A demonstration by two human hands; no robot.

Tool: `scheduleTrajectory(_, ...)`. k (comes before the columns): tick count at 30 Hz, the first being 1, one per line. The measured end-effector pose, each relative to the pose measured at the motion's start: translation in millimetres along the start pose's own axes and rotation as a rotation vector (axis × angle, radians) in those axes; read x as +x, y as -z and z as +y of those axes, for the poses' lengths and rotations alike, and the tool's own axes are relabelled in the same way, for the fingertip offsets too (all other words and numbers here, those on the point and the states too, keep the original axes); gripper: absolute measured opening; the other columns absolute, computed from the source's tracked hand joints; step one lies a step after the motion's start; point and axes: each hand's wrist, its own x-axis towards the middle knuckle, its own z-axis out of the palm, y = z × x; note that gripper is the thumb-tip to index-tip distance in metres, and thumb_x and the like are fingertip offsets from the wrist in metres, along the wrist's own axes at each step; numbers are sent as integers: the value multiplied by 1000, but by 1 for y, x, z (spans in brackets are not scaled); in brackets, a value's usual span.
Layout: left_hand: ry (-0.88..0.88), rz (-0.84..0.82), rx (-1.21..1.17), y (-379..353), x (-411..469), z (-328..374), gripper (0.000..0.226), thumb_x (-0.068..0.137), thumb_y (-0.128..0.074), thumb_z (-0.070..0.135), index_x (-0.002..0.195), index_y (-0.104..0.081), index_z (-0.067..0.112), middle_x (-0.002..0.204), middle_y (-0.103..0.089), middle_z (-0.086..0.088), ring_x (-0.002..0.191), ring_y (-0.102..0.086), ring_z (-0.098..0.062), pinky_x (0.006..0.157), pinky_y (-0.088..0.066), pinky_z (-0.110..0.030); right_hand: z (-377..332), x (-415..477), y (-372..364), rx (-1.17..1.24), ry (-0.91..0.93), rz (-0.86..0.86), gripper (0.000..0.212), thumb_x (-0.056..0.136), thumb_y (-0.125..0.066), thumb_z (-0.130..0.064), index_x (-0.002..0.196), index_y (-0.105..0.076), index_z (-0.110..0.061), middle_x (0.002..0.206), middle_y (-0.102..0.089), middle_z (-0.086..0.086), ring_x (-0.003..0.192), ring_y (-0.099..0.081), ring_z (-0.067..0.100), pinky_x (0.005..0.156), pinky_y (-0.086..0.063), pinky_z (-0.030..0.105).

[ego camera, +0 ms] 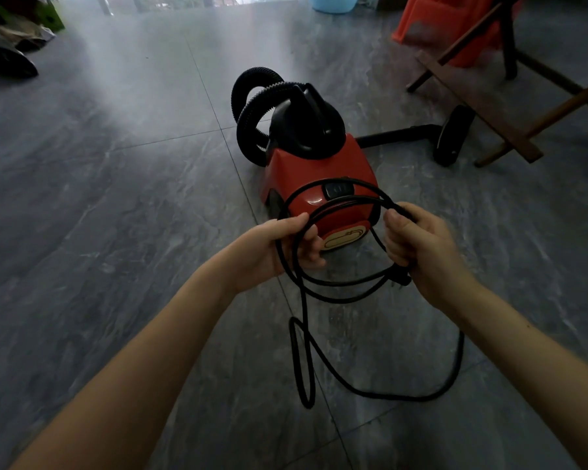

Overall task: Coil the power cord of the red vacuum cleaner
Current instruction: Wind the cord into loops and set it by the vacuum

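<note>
The red vacuum cleaner (316, 171) with a black top and ribbed black hose (252, 106) stands on the grey tiled floor ahead of me. Its black power cord (340, 296) forms two or three loops held between my hands in front of the vacuum. My left hand (286, 245) grips the left side of the loops. My right hand (418, 245) grips the right side, with the plug end showing just below its fingers. Slack cord trails down onto the floor (404, 396) between my forearms.
The vacuum's black tube and floor head (452, 134) lie to the right. A wooden folding chair frame (489, 106) stands at right, with an orange plastic stool (455, 25) behind it. A light blue bucket (331, 3) sits far back. Dark clutter (7, 45) lies at far left.
</note>
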Motion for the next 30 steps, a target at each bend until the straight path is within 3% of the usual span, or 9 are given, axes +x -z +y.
scheduleTrajectory(2,10,-74,-113,3,0,-4,28,90,-53,35,77,-60,11,71,-61,-4,74,-64,-20,103,-46,-44,0,-1,-1,27,-1,-6,39,100,-45,-8,66,-55,-24,56,-31,-6,45,-26,7,42,-27,17)
scheduleTrajectory(3,-3,-106,-152,3,-1,-6,29,88,-57,38,80,-60,10,66,-57,-2,68,-61,-18,101,-48,-43,1,-1,-1,43,-7,-3,37,100,-45,-9,66,-53,-22,56,-30,-6,46,-26,7,42,-26,17)
scheduleTrajectory(6,-27,-161,-230,2,-3,-4,37,86,-61,49,89,-65,12,58,-44,8,50,-45,-6,74,-55,-28,5,-1,3,76,-36,11,31,99,-46,-12,70,-53,-19,58,-29,-5,46,-26,6,42,-26,18)
scheduleTrajectory(9,-28,-121,-220,1,-3,2,55,91,-38,55,95,-67,8,59,-36,7,49,-30,-5,56,-44,-21,11,0,7,95,-66,-10,22,93,-50,-17,72,-52,-16,59,-26,-3,46,-26,7,44,-27,19)
scheduleTrajectory(11,-29,-95,-179,0,-1,3,53,95,-34,52,92,-64,9,59,-32,6,51,-22,-8,49,-36,-18,13,0,9,96,-85,-32,21,91,-51,-18,71,-47,-14,58,-26,-4,45,-27,7,44,-29,19)
scheduleTrajectory(17,-79,59,175,-1,1,1,32,95,-48,30,65,-48,20,55,-30,6,46,-24,-6,44,-22,-19,18,-2,14,74,-130,-100,17,90,-52,-14,75,-44,-11,57,-33,-2,48,-36,12,49,-39,23)
scheduleTrajectory(23,-94,129,270,-3,0,2,30,92,-51,23,64,-43,18,55,-31,4,45,-26,-8,42,-26,-18,20,-2,17,20,-141,-144,19,89,-50,-9,71,-48,-12,58,-35,2,50,-41,15,53,-43,27)
scheduleTrajectory(27,-190,215,491,-7,-2,0,24,95,-57,6,72,-52,12,55,-37,5,46,-33,-8,46,-28,-20,14,-4,17,-119,-91,-184,17,93,-52,5,79,-51,-5,58,-44,6,51,-51,21,56,-50,31)
scheduleTrajectory(30,-366,270,797,-15,-1,-3,17,91,-64,12,78,-66,1,56,-51,1,48,-46,-10,49,-38,-22,4,-2,14,-434,-7,-258,13,90,-62,2,81,-53,5,60,-53,15,54,-58,23,57,-52,28)
